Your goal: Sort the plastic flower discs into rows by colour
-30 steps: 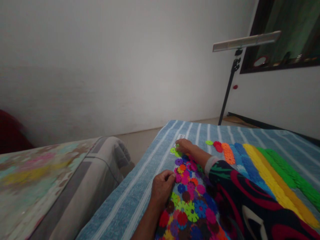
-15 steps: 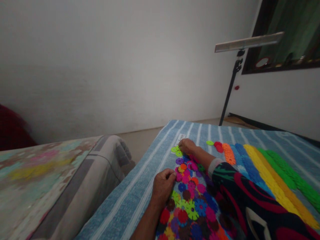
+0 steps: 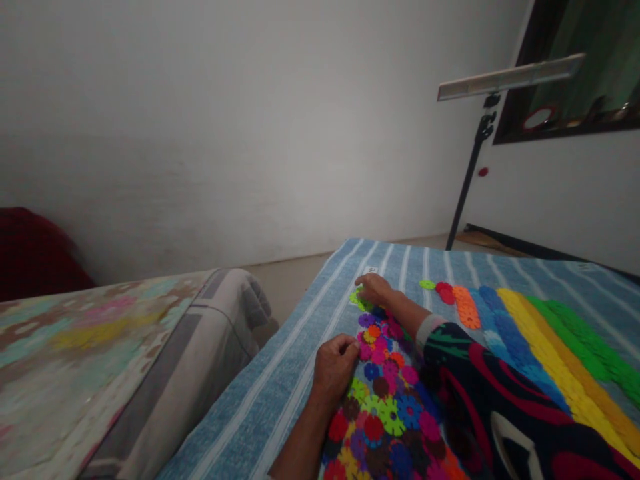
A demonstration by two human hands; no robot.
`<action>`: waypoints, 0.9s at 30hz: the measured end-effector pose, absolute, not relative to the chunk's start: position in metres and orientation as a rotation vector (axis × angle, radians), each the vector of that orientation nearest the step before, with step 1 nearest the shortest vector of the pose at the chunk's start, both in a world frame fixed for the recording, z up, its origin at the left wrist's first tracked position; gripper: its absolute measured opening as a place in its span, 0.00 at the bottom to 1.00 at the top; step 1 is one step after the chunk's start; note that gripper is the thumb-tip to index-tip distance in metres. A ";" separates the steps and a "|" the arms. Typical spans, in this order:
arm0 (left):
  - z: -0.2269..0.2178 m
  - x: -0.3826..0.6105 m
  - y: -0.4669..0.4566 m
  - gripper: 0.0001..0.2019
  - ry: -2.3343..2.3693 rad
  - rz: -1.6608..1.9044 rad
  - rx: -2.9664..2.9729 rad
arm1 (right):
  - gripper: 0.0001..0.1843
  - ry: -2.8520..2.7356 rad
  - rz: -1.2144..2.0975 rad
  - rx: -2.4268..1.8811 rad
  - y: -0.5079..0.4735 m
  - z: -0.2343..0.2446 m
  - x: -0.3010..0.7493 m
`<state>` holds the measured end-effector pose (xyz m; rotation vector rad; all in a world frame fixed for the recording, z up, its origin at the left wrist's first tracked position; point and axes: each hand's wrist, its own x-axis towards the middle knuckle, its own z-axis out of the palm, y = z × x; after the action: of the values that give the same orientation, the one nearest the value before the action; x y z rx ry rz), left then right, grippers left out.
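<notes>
My left hand (image 3: 336, 368) rests at the left edge of a pile of mixed notched plastic discs (image 3: 379, 387). Its thumb and forefinger are pinched together beside the pink discs; what they hold, if anything, is hidden. Farther out, my right hand (image 3: 375, 289) reaches over a few lime-green discs (image 3: 359, 299) at the far end of the pile. Its fingers stretch leftward and look a little apart, with the tips just above or touching the green discs. A small printed white label (image 3: 371, 270) lies just beyond that hand.
Colour-sorted discs lie to the right: lime (image 3: 427, 285), red (image 3: 445, 293), orange (image 3: 467, 307), blue (image 3: 510, 333), yellow (image 3: 550, 360) and green (image 3: 583, 333). Beneath is a striped blue cloth (image 3: 260, 407). A covered surface (image 3: 165, 373) stands left, a lamp stand (image 3: 470, 167) behind.
My right hand's fingers have loosened and stretched outward over the lime-green discs, covering more of the label. My left hand stays pinched by the pile. The whole view has shifted slightly.
</notes>
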<state>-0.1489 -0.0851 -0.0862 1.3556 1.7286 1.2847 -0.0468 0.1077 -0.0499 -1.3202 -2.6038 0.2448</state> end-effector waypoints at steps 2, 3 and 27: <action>-0.087 -0.149 -0.085 0.12 1.730 1.288 1.352 | 0.17 -2.645 0.243 -1.301 0.106 -0.048 -0.049; -0.087 -0.149 -0.085 0.12 1.730 1.286 1.349 | 0.17 -2.672 0.241 -1.295 0.105 -0.048 -0.051; -0.083 -0.153 -0.084 0.14 1.752 1.238 1.370 | 0.15 -2.416 0.072 -1.733 0.166 -0.055 0.076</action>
<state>-0.1529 -0.0836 -0.0832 1.3703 1.7515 1.2379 0.0761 0.1660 -0.0549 -1.7327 -2.4165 0.0722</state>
